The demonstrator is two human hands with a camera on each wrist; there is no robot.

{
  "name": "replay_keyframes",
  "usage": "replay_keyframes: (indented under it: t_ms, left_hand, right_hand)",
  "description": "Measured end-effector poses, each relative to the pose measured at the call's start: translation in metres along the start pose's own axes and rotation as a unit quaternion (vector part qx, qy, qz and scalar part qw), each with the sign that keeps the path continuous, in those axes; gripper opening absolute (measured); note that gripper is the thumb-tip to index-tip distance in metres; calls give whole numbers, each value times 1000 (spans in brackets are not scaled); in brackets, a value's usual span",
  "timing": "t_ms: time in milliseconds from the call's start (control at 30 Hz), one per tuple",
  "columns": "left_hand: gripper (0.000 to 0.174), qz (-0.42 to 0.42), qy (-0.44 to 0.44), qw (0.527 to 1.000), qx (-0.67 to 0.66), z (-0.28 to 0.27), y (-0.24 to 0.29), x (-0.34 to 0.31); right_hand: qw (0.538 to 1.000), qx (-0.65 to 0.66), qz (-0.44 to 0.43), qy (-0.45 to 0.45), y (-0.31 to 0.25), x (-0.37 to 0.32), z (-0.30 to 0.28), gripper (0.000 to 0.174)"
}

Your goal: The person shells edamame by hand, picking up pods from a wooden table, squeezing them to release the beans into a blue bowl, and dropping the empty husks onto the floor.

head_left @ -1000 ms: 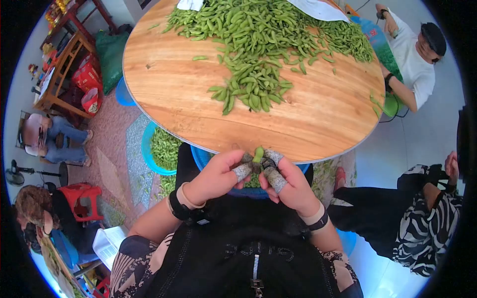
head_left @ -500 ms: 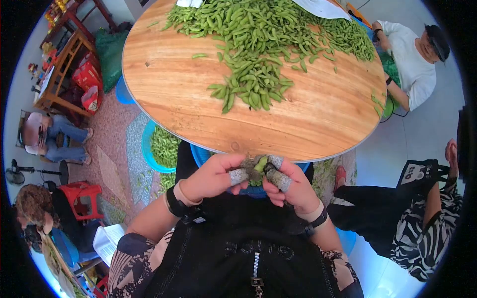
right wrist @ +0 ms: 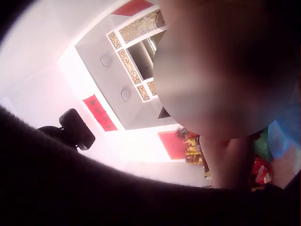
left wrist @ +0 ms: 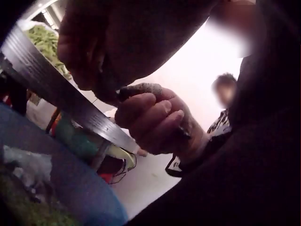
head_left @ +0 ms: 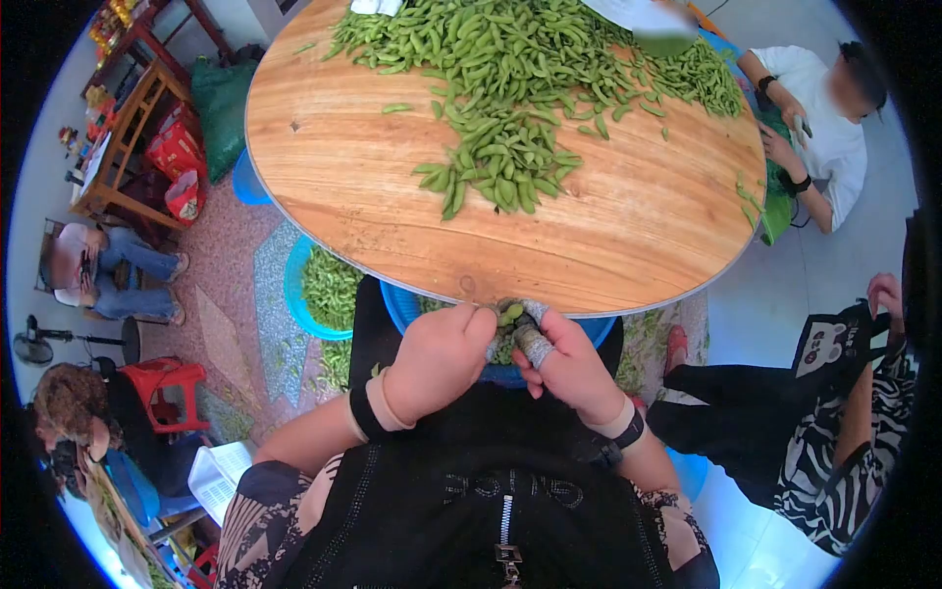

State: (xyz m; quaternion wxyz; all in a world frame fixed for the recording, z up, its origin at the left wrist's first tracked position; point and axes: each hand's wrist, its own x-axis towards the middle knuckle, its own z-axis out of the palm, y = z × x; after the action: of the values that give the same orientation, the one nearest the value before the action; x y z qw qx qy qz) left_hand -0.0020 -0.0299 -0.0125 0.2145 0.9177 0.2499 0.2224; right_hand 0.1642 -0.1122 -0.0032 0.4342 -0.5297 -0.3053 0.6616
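Note:
At the near edge of the round wooden table [head_left: 392, 231], both hands meet over a blue basin [head_left: 396, 306]. A green soybean pod [head_left: 510, 313] shows between their fingertips. My right hand [head_left: 574, 365] pinches it between a thumb and forefinger wrapped in grey, dirt-stained tape. My left hand [head_left: 439, 358] is turned back-up, its curled fingers at the pod's other side, the fingertips mostly hidden. From the left wrist, the right hand [left wrist: 157, 120] appears with its other fingers curled in. A large heap of soybean pods [head_left: 500, 79] covers the table's far half.
A turquoise basin [head_left: 292, 285] full of pods stands on the floor at left, near a red stool [head_left: 167, 398] and a white basket [head_left: 221, 478]. A person in white [head_left: 819, 128] sits at the table's right; another in zebra print [head_left: 834, 471] is nearer.
My left hand has rolled over so its back faces up, covering its taped thumb. Less of the pod shows than before. The right hand keeps its pinch at nearly the same spot.

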Motion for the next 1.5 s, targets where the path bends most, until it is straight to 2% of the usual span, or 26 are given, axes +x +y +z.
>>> replay_keyframes:
  t_ms: [33,167,200,233,300,333,400,433,467,500,533,567,600,633,733,767,833,933,967,1000,1033,1200,1300,1367,1433,1500]
  left_hand:
    - [24,15,12,999,48,3,0,-2]
    - [18,28,41,998,36,7,3,1]
    - [13,-72,12,992,-106,5,2,-1]
    - [10,-165,-31,955,-245,4,0,-1]
    - [10,-280,-119,842,-446,-9,-8,1]
    - [12,-268,-137,857,-419,-11,-8,1]
    - [16,-235,-156,877,-390,-6,-8,-5]
    - [20,-220,-163,893,-357,-5,-8,-7]
    - [20,-198,-175,900,-346,-4,-5,-6]
    - [20,-193,-176,902,-345,-7,-3,-6]
    - [21,-179,-193,901,-346,-9,-2,-5]
    - [22,-164,-208,900,-348,-11,-1,-4]
    - [24,-199,-217,876,-383,-12,-1,-4]
    - [24,-195,-212,877,-383,-13,-2,-6]
    - [20,-245,-263,802,-477,-18,-3,-8]
    - [20,-243,-260,804,-476,-19,-6,-8]
    - [26,-270,-292,733,-552,-18,-13,-12]
    - [25,-232,-300,758,-531,-16,-15,-14]
    - [25,-231,-299,758,-531,-12,-15,-15]
    - [25,-223,-299,788,-489,-7,-15,-17]
    - [25,-214,-298,816,-447,-4,-15,-18]
    - [23,-212,-281,826,-440,-2,-12,-20]
    - [21,-215,-267,829,-442,-7,-8,-18]
    - [20,-213,-259,835,-436,-9,-10,-17]
    - [20,-208,-270,861,-378,-11,-16,-21]
    - [20,-205,-269,874,-349,-11,-26,-29]
  right_hand:
    - [1000,-4,-8,3,0,0,-1,30]
    - [1000,2,-7,1,3,-3,-5,29]
    - [1000,10,-13,-2,11,-3,-9,29]
    - [999,28,-23,-18,11,-4,-9,29]
    - [998,35,-36,-43,14,-8,-12,25]
    - [998,36,-49,-22,15,-8,-13,25]
    - [996,-81,-33,7,18,-4,-14,23]
    - [996,-80,-39,15,24,0,-13,23]
    - [963,-222,-134,75,30,4,-13,25]
    - [898,-356,-225,130,28,5,-11,27]
    - [917,-333,-179,126,15,-1,-8,35]
    - [915,-337,-183,128,13,0,-9,35]
    - [900,-360,-220,113,13,0,-9,35]
    - [883,-382,-255,96,14,0,-9,37]
    - [884,-378,-263,80,24,4,-11,39]
    - [885,-382,-259,67,26,5,-14,39]
    - [890,-369,-263,55,24,4,-16,38]
    - [900,-348,-259,40,23,2,-14,37]
    - [890,-399,-219,38,22,2,-12,36]
    - [875,-449,-178,36,22,2,-10,35]
    - [874,-450,-178,35,23,3,-7,35]
    - [829,-493,-249,87,34,6,3,28]
    - [823,-487,-269,116,37,11,4,27]
    - [820,-494,-270,100,34,12,4,26]
    - [820,-500,-267,80,32,10,2,25]
    - [800,-525,-276,91,33,10,4,22]
